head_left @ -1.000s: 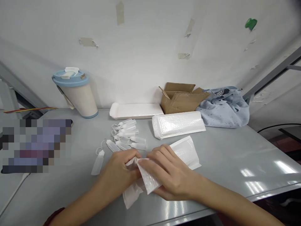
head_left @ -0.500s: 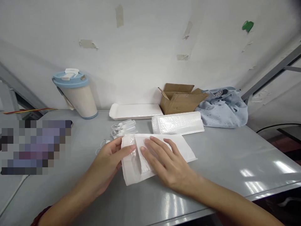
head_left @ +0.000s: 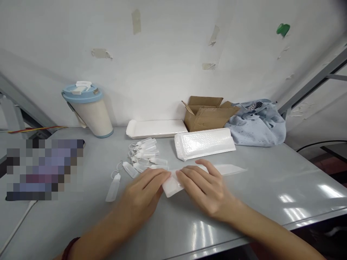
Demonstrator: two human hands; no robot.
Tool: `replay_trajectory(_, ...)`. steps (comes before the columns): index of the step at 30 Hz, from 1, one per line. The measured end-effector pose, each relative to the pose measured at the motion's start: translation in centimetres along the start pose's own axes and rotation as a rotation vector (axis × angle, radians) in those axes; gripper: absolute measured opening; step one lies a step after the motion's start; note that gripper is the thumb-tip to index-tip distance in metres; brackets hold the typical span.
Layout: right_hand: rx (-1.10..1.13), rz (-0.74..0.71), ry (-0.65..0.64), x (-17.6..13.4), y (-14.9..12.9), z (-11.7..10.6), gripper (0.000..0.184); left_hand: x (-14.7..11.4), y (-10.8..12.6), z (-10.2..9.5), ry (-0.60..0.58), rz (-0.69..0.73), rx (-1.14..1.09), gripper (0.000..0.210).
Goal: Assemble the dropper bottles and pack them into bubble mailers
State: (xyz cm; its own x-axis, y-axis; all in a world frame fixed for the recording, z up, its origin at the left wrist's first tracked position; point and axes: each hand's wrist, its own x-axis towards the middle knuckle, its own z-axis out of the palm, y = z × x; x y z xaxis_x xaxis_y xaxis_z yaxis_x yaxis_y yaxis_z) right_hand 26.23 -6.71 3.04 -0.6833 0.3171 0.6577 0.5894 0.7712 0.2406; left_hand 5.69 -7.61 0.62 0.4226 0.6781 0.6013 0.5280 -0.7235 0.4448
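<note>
Between my two hands is a white bubble mailer (head_left: 171,187), shown narrow, its far end blurred. My left hand (head_left: 145,191) is closed on its left end, with fingertips and thumb pressed together at the edge. My right hand (head_left: 204,187) grips it just to the right, fingers bent over its upper side and the index fingertip close to my left hand. Most of the mailer's middle is hidden behind my right hand. Just beyond my left hand lie several small translucent dropper bottles (head_left: 146,146) with white caps and loops. One bottle (head_left: 113,188) lies apart, left of that hand.
Another bubble mailer (head_left: 207,142) lies behind my hands. Farther back are a stack of white mailers (head_left: 159,127), an open cardboard box (head_left: 207,118) and a light blue cloth bag (head_left: 256,126). A tumbler (head_left: 92,115) and a pixelated phone-like object (head_left: 47,169) are at left on the grey table (head_left: 151,238).
The mailer has shifted right and tipped from a broad face to a narrow one. My left hand moved right with its end, uncovering more bottles. My right hand moved slightly right.
</note>
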Motion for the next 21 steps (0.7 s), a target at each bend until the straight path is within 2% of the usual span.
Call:
replay_trajectory(1,-0.006,0.007,0.019,0.0,0.0,-0.1,0.015,0.1,0.2,0.1,-0.012,-0.065,-0.044,0.026)
replay_trajectory(3,-0.006,0.035,0.043,0.1,0.3,-0.2,0.009,0.6,0.9,0.2,-0.098,-0.313,-0.204,0.017)
replay_trajectory(5,0.032,0.085,0.006,0.1,0.9,0.0,0.011,1.2,1.7,0.5,-0.220,-0.612,-0.441,0.028)
replay_trajectory(6,0.053,0.111,-0.057,0.2,1.3,0.1,0.016,1.6,2.0,0.7,-0.280,-0.743,-0.568,0.032)
replay_trajectory(8,0.053,0.147,-0.280,0.1,2.2,0.6,0.023,2.4,2.6,1.5,-0.362,-0.944,-0.796,0.031)
replay_trajectory(11,-0.033,0.161,-0.577,-0.1,3.4,1.5,0.021,3.4,2.9,3.3,-0.404,-1.136,-0.988,0.026)
replay_trajectory(14,-0.085,0.181,-0.654,-0.4,4.1,2.3,0.022,4.2,2.7,5.3,-0.383,-1.202,-1.067,0.021)
replay_trajectory(17,-0.111,0.207,-0.703,-0.6,4.6,3.0,0.019,4.9,2.4,6.5,-0.354,-1.199,-1.072,0.017)
replay_trajectory(21,-0.143,0.270,-0.726,-0.6,5.4,3.6,0.017,5.7,1.9,6.3,-0.379,-1.105,-0.936,0.016)
